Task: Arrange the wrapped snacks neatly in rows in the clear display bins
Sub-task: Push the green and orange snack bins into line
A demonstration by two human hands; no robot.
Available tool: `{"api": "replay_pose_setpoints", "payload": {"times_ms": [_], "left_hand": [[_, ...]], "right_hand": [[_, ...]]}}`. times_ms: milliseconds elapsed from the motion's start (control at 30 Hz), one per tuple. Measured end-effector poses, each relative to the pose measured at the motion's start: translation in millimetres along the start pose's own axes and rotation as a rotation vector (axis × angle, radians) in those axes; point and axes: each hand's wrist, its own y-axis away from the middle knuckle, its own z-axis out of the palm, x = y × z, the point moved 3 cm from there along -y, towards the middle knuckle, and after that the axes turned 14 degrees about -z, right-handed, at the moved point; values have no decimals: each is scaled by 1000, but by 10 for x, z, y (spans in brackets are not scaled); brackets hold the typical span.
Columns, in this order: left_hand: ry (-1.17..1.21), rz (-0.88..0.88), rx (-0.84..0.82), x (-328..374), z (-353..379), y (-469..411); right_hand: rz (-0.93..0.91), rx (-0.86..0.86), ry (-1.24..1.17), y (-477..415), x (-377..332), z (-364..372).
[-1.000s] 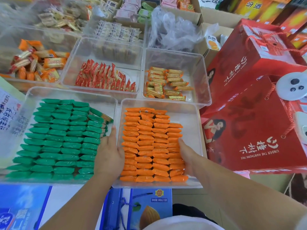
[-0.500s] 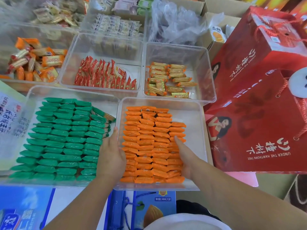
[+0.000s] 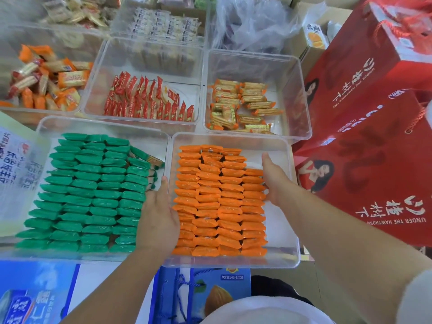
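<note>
Four columns of orange foil-wrapped snacks (image 3: 219,202) are bracketed in the near-right clear plastic bin (image 3: 284,244) by the flat, straight-fingered left hand (image 3: 159,216) and right hand (image 3: 273,181). Packets are judged light, slippery, crushable; column sides are best pressed gently.

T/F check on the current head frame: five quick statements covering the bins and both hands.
1. The orange snacks lie in rows in the near right bin. True.
2. The left hand lifts a green snack out of a bin. False: it lies against the left edge of the orange rows, and no snack shows in it.
3. The right hand is at the right edge of the orange rows. True.
4. The bin right behind the orange one is empty. False: it holds wrapped biscuits.
5. The red gift boxes stand left of the bins. False: they stand on the right.
</note>
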Motion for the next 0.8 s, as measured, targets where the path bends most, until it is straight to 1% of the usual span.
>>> {"api": "replay_pose_setpoints", "payload": {"times_ms": [133,333,467,600,633,700,800], "left_hand": [[-4,11,-9,6,0,-2],[-25,13,-12,-11,17,-11],[-41,13,-17,-11,25,-11],[-53,12,-16,-8,25,-12],[-52,11,-17,-5,23,-7],[-50,14,-12,-3,11,-2],[-43,28,-4,-15,10,-4]], "right_hand": [[77,-60,-1,-114,81,112],[48,-102,82,-130,121,176],[66,-168,168,-101,75,246],[69,-185,231,-130,58,251],[58,-201,269,-137,45,254],[-4,-228,421,-169,-9,251],[-201,-159,582,-288,-157,250]]}}
